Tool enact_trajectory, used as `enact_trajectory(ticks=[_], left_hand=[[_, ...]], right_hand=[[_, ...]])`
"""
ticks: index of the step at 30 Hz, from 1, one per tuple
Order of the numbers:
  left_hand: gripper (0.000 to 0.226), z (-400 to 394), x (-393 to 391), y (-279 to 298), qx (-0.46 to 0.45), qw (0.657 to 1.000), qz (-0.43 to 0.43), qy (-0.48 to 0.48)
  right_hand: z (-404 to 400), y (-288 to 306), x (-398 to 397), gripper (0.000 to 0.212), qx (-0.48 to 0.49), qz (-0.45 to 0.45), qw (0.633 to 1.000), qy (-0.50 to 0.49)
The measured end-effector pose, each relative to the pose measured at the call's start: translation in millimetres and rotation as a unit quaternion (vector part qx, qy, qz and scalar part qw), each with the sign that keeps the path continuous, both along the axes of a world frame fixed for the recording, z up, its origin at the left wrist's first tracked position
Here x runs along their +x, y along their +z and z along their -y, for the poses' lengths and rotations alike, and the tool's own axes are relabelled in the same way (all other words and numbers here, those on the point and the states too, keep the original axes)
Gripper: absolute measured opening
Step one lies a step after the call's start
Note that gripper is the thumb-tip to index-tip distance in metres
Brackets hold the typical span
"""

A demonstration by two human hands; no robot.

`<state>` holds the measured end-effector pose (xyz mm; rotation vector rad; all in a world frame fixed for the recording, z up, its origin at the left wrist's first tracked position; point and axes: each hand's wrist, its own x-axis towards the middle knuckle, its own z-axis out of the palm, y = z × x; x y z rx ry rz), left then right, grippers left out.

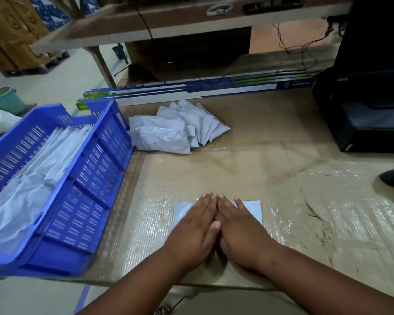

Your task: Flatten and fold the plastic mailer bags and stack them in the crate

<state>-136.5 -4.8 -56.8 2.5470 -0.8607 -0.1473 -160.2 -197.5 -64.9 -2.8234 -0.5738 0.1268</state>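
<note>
Cardboard-covered worktable [248,137], partly overlaid with clear plastic sheeting. Left hand [195,226] and right hand [239,226] lie side by side, palms down, fingers straight and inner edges touching, pressing flat on a pale mailer bag [251,209]. The bag lies directly beneath both palms; its far corners show beyond the fingertips and to either side. Forward of the left hand, well apart, rests a loose heap of unfolded mailer bags [175,128]. Farther to the left of that hand stands a blue slotted crate [82,178], holding flattened bags [32,183] stacked inside.
</note>
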Motion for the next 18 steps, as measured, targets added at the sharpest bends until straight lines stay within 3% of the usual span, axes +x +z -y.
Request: enact_trajectory(ticks=[3, 9, 18], left_hand=[[0.069, 17.5, -4.3, -22.3, 0.051, 0.998, 0.027, -0.002], [0.073, -24.2, 3.7, -40.2, 0.163, 0.983, 0.054, 0.058], [0.084, -58.0, 9.6, -22.3, 0.248, 0.961, -0.014, 0.121]], right_hand=[[-5.8, -18.1, -5.3, 0.081, 0.012, -0.006, 1.000, -0.016], [18.0, -24.1, -11.1, 0.079, -0.043, 0.012, 0.999, -0.028], [89.5, -3.6, -29.2, 0.090, -0.108, -0.062, 0.987, -0.105]])
